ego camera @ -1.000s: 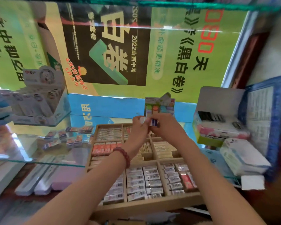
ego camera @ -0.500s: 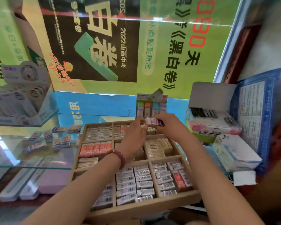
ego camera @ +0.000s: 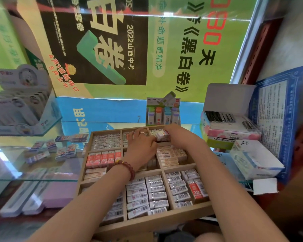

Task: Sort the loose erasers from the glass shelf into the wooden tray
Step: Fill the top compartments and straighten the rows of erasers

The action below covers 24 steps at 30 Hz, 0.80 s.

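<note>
right hand (ego camera: pixel 177 137) on eraser (ego camera: pixel 162 136) — wooden tray (ego camera: pixel 147 224)

- Single head-worn wide-angle view, facing forward and down.
- Close range: wooden tray (ego camera: pixel 147 225) fills lower centre, glass shelf (ego camera: pixel 16 165) extends left.

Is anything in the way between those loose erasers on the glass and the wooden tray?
No, nothing visible. The loose erasers lie on the glass shelf just left of the wooden tray; only bare glass and the tray's low side wall lie between.
</note>
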Available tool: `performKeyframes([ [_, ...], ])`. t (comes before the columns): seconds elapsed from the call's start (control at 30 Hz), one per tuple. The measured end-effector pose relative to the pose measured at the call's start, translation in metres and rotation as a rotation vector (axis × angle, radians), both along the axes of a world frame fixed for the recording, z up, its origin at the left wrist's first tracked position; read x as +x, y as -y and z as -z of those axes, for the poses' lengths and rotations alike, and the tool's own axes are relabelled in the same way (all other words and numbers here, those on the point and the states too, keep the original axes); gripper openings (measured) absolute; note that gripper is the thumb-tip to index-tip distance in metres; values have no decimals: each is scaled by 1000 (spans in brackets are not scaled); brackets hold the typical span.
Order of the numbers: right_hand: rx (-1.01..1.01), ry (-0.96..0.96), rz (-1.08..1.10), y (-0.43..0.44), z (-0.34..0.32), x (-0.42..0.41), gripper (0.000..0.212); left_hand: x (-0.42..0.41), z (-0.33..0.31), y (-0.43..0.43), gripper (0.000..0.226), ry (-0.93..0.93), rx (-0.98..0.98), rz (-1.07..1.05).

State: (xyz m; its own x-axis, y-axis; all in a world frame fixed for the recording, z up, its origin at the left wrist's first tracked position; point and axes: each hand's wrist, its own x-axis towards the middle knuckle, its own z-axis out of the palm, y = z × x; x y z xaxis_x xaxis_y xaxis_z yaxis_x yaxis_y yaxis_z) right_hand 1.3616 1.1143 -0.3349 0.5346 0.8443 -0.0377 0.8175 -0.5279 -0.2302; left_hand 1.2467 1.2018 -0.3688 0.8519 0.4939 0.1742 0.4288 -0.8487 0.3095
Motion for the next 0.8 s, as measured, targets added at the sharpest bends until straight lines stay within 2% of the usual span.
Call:
performKeyframes([
  [0.17, -76, 41, 2, 1, -1, 5, 44, -2, -5, -6, 22, 425, -159, -132],
  [0.27, -88, 36, -23, -2, -4, 1, 45, -7, -6, -10, 24, 407, -192, -188],
  [0.47, -154, 16, -34, -11, -4, -4, 29, -6, -6, -9, 23, 370, -214, -203],
  [0.57, -172, -17, -69, -5, -7, -2, 32, -7, -5, -12, 24, 390, -264, -239],
  [0.67, -122, -74, -66, 2, -7, -1, 38, -7, -6, -12, 25, 362, -266, -245],
  [0.8, 6, -146, -56, 7, -2, 0, 33, -6, -6, -11, 23, 331, -259, -200],
])
